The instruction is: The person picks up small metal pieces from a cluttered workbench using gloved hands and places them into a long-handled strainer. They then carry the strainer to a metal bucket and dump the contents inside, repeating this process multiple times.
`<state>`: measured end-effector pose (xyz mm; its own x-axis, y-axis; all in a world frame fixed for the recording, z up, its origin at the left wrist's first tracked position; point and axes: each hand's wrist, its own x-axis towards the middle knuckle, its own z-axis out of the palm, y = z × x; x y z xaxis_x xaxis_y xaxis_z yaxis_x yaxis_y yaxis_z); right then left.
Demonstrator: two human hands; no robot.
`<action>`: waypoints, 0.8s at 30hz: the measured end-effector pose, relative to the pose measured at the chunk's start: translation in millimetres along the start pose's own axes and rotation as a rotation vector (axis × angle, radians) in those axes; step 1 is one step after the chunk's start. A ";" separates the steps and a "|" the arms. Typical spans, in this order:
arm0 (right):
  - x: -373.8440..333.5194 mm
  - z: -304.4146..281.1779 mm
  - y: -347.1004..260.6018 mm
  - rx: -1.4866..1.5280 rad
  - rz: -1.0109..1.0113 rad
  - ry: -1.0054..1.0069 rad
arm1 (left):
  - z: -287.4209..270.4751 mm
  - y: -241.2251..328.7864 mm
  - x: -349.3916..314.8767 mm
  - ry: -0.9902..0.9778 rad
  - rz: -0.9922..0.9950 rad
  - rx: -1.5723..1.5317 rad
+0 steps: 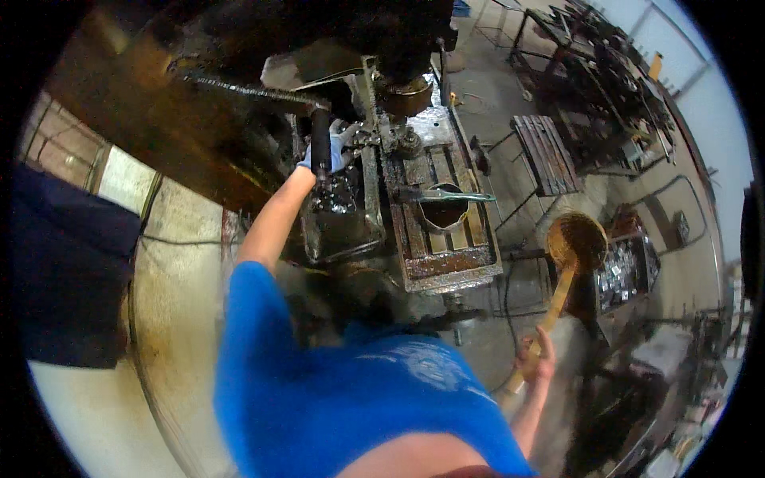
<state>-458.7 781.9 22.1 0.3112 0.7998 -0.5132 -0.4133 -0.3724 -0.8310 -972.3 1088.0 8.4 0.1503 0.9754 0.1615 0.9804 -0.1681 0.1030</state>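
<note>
My right hand (535, 358) is closed around the wooden handle of a long-handled strainer (577, 241). Its round, brownish mesh bowl is held out over the floor on the right. My left hand (339, 148), in a pale glove, reaches in among the oily metal parts of a machine. A black crank handle (320, 139) passes in front of it and partly hides the fingers, so its grip is unclear. Right of it, on the slotted machine table (450, 267), stands an open container (444, 215) of dark contents, with a green-handled tool (458, 195) across its top.
A slatted stool (547, 155) stands beyond the machine table on the right. Farther right a bin (625, 275) holds small metal pieces. A cluttered workbench (613, 88) runs along the far right. Dark cloth (72, 263) hangs at the left, and a cable lies on the floor there.
</note>
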 end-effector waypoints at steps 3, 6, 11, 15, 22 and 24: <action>-4.4 -18.3 23.1 0.111 0.008 -0.018 | 3.4 7.2 43.0 -0.137 0.141 0.120; -26.4 7.5 30.2 0.023 -0.006 0.032 | 55.6 -24.3 77.4 -0.235 0.080 -0.013; -49.9 43.5 46.3 0.113 0.014 0.226 | 65.7 -34.3 101.0 -0.407 0.247 0.189; -59.7 51.0 53.6 0.152 -0.105 0.113 | 36.4 -21.1 102.0 -0.361 0.288 0.171; -92.5 67.5 58.7 0.112 -0.235 -0.044 | 59.7 -42.6 100.4 -0.232 0.332 0.176; -103.6 93.9 53.7 0.154 -0.095 0.097 | 71.6 -47.1 109.6 -0.233 0.388 0.156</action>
<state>-593.4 723.3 50.8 0.4330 0.7760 -0.4587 -0.5017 -0.2154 -0.8378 -992.9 1213.1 -49.0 0.5164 0.8537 -0.0673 0.8508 -0.5204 -0.0728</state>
